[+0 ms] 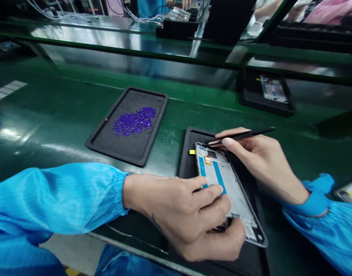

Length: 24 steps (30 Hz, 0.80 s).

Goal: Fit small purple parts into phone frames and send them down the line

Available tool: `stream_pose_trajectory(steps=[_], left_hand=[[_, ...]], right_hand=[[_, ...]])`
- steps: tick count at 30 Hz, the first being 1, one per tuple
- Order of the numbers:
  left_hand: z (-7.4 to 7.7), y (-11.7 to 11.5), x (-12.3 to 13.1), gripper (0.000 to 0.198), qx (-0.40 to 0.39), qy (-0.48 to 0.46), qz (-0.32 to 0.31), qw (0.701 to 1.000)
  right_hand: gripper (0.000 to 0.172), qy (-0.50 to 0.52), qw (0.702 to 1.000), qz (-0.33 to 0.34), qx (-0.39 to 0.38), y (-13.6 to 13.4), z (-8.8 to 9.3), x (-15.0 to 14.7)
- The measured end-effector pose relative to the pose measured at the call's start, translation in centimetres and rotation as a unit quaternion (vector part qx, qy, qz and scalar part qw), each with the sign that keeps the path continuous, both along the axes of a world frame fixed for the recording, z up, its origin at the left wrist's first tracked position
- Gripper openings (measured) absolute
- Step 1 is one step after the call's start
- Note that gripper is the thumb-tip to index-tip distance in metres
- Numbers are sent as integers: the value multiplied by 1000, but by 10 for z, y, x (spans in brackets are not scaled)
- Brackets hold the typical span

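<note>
My left hand [181, 211] grips the lower part of a smartphone frame [223, 180], with its fingers across the white inner plate and its blue strips. My right hand [259, 161] pinches black tweezers [241, 135], whose tips reach just above the frame's top edge. A small orange label [207, 160] sits near that edge, and a yellow tab [192, 152] lies just left of the frame. The frame rests on a black tray [190, 161]. Part of the frame's lower end is hidden by my left hand.
A black tray [107, 126] with a grey mat holds a heap of small blue pieces [134, 122] to the left. A further tray holds another phone frame [274, 89]. Another device [348, 191] sits at the right edge. Beyond the green bench, a co-worker's blue sleeve [151, 7] shows.
</note>
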<state>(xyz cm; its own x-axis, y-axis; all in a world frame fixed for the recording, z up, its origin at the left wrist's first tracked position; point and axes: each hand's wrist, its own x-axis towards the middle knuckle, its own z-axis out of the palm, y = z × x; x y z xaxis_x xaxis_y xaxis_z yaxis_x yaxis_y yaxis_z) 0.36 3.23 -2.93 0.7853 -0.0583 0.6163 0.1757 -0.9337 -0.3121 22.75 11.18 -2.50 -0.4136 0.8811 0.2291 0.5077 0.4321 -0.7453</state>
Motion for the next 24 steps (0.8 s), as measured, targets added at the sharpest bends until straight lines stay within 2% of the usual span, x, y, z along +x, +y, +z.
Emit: stream_pose_trajectory(steps=[10,18,24], left_hand=[[-2,-1,1,32,15,11,2,1000],[-2,-2,1,30,26,-6,15,1000],[-1,-2,1,29,28,-8,22,999]], right_hand=[[32,-17,1000,-6,17,1,0,0],[31,-51,996,23,69,0,1,1],[27,-51,995,30,78,-1,2,2]])
